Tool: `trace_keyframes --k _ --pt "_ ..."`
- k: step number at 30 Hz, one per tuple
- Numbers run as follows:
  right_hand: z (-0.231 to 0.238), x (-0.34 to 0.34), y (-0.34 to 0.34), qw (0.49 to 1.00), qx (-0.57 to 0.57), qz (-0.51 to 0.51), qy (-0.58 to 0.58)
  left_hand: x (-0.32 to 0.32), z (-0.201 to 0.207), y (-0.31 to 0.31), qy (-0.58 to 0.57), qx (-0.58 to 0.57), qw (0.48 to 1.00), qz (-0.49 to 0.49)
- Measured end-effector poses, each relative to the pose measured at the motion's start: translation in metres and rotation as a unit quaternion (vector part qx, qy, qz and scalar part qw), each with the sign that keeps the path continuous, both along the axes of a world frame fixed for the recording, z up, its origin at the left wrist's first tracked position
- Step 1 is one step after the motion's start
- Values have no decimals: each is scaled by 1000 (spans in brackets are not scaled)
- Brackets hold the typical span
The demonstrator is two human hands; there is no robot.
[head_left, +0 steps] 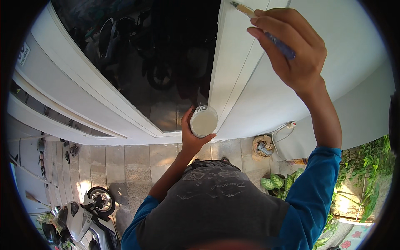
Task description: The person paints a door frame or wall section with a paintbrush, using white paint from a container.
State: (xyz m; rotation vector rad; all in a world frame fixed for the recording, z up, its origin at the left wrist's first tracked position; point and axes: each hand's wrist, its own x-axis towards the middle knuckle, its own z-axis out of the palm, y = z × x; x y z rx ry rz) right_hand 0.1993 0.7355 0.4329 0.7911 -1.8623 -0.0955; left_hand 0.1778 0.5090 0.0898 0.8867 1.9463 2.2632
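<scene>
Right grip (296, 49) high, left grip (191, 141) lower

Pale cursive lettering (236, 186) on a dark grey shirt (216, 212); dark characters on a small white sign (25, 54), far left.

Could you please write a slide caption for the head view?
Right grip on a paintbrush by a white frame, left grip around a cup of pale liquid.
</scene>
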Motion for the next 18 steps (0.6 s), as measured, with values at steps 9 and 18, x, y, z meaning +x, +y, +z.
trace_keyframes --k 9,18 --pt "-131 25 -3 975 78 -19 -207 -3 -2 0 3 12 1000 -9" --pt "7 4 7 994 51 1 97 -2 0 -3 14 -9 1000 -11"
